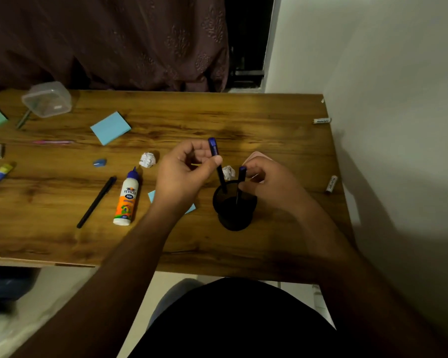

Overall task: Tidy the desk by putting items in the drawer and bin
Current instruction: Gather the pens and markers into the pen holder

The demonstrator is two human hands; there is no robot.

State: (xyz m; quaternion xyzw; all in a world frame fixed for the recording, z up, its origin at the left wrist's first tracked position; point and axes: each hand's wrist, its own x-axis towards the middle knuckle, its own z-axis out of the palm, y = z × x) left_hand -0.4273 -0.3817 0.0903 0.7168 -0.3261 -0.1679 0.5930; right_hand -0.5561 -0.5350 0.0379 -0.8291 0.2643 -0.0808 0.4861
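A blue-capped pen [216,161] is pinched by the left hand [184,174] and another [240,180] by the right hand [267,182] over the black pen holder [234,206] near the desk's [243,120] front edge; glue bottle [126,198], paper balls, sticky notes left uncleared.

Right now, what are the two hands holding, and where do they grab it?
The left hand pinches a blue pen near its capped top. The right hand holds another blue pen at its upper part. Both pens' lower ends are inside the black pen cup.

left hand [181,174] pinching, right hand [267,182] curled
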